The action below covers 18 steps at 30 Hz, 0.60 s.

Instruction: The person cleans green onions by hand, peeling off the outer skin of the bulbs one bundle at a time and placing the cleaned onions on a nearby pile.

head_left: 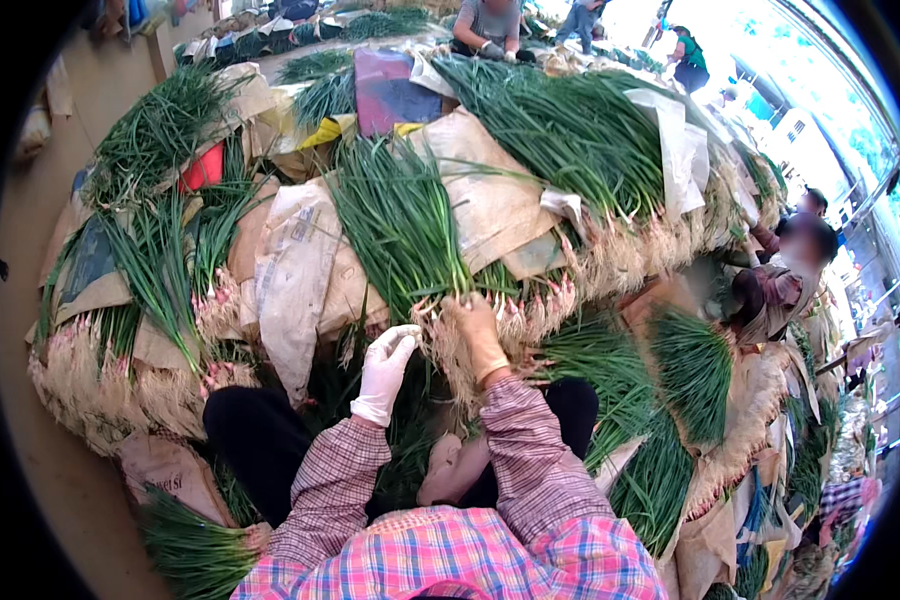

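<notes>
My right hand (473, 328), in a tan glove, is closed around the base of some spring onions, just above their pale, stringy roots. Long green leaves of the spring onions (395, 225) spread away from me over the pile. Beside it on the left, my left hand (385, 372) wears a white glove, thumb and fingertips pressed together close to the root ends. Whatever may be between those fingertips is too small to make out. More spring onions (540, 305), with pinkish bulbs and shaggy roots, lie in a row at my right hand.
Sacking (295, 270) and brown sheets (485, 190) lie between the layered bunches. A large heap (560, 130) of spring onions rises at the far right, and a loose bunch (200, 545) lies at the lower left. Another person (790, 270) sits at the right; others work farther back.
</notes>
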Tool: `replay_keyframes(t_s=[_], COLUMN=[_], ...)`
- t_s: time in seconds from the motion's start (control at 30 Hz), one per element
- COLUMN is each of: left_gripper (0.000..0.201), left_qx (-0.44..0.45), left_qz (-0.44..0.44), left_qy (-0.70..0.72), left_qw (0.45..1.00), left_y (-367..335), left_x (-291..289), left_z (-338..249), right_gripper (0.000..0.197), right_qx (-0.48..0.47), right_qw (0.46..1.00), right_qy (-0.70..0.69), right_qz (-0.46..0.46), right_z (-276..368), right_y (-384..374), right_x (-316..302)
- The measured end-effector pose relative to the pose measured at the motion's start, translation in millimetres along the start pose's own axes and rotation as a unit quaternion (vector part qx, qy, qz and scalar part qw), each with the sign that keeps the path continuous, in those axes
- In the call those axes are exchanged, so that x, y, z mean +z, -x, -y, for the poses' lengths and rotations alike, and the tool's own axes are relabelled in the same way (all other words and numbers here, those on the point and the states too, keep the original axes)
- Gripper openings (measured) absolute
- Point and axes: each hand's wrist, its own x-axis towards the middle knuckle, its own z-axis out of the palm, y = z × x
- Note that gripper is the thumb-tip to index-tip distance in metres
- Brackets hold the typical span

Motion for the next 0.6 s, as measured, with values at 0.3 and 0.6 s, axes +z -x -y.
replay_keyframes(t_s=[0.3, 0.6], left_gripper=[0.023, 0.025], left_qx=[-0.096, -0.169], left_qz=[0.057, 0.11], left_qy=[0.141, 0.148], left_qw=[0.984, 0.968], left_y=[-35, 16], left_x=[-1, 0], left_z=[19, -34], right_gripper=[0.032, 0.05], right_qx=[-0.134, -0.12], right_qw=[0.984, 0.986], right_qy=[0.016, 0.086], right_qz=[0.115, 0.073], right_z=[-1, 22], right_y=[66, 59], right_x=[30, -3])
